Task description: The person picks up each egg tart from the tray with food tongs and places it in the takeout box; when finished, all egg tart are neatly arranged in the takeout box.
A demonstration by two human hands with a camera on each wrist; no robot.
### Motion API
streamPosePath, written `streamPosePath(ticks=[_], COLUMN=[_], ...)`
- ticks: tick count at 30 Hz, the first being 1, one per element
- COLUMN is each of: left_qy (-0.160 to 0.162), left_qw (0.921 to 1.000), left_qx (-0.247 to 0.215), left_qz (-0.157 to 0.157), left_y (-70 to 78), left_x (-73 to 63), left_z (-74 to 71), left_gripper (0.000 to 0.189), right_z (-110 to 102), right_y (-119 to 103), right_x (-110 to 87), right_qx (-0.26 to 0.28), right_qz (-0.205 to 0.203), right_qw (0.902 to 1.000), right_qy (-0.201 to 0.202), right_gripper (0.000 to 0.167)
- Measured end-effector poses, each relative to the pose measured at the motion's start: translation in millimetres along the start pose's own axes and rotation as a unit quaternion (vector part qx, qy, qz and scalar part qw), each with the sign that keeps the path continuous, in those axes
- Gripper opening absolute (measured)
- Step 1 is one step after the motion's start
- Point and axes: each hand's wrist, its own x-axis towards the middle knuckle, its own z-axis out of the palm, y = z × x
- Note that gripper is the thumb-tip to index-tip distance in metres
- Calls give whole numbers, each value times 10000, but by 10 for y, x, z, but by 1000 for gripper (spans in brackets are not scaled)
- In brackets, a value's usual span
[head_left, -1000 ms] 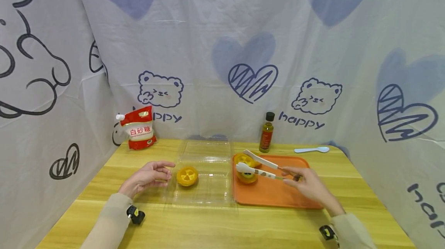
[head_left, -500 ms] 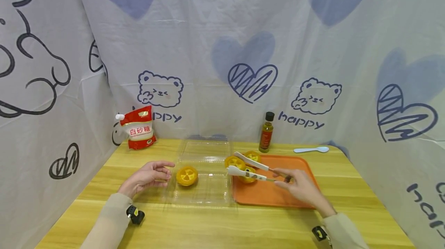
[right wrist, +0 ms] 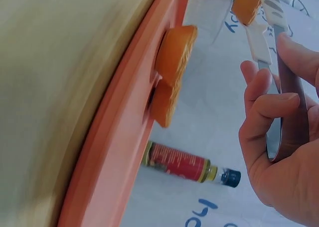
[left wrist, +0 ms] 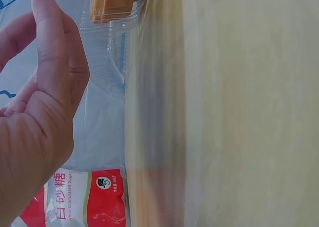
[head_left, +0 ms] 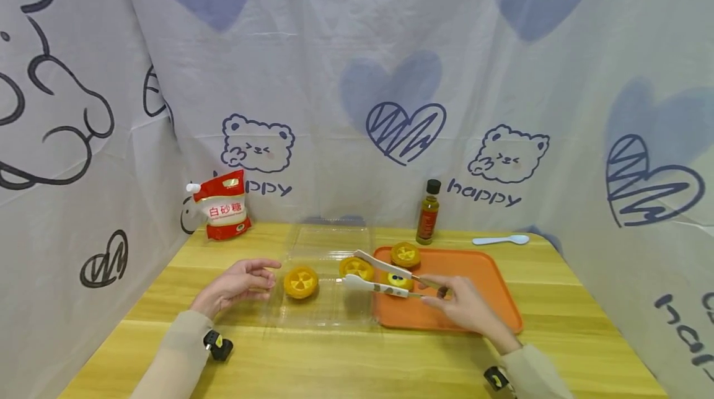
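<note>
My right hand [head_left: 465, 305] grips white-tipped metal tongs [right wrist: 294, 112]. Between the tongs' tips is an egg tart [head_left: 357, 269], held up off the surface at the right half of the clear plastic container [head_left: 329, 318]. Another egg tart [head_left: 300, 282] sits in the container's left half. Two more tarts lie on the orange tray [head_left: 457, 312]: a plain one [head_left: 405, 254] at the back, and one with a face-like top [head_left: 398, 281], partly hidden by the tongs. Beside the container's left edge, my left hand [head_left: 240, 284] holds nothing, its fingers loosely bent; whether it touches the rim I cannot tell.
At the back left of the wooden table [head_left: 312, 362] stands a red and white sugar bag [head_left: 225, 208]. A black-capped oil bottle [head_left: 427, 216] stands behind the tray. To its right lies a pale spoon [head_left: 501, 240]. Printed cloth [head_left: 334, 33] surrounds the table.
My right hand has moved left, carrying the tart in the tongs from above the tray to above the container's right half. The left hand has stayed still.
</note>
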Motion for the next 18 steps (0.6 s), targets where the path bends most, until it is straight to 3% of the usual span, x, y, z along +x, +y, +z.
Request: streamPosePath(ticks=[11,18], left_qy=[74,68], left_qw=[10000,10000], left_qx=[3,46], left_qz=[5,2], left_y=[-7,-16], left_x=[-5,0], left_z=[6,-3], left_gripper=[60,59], right_z=[181,256], right_y=[-84,-234], right_x=[73,113], right_qx=[1,44], right_qz=[-280,-259], right_qw=[9995,9984], right_qy=[-158,-500], right_gripper=[42,40])
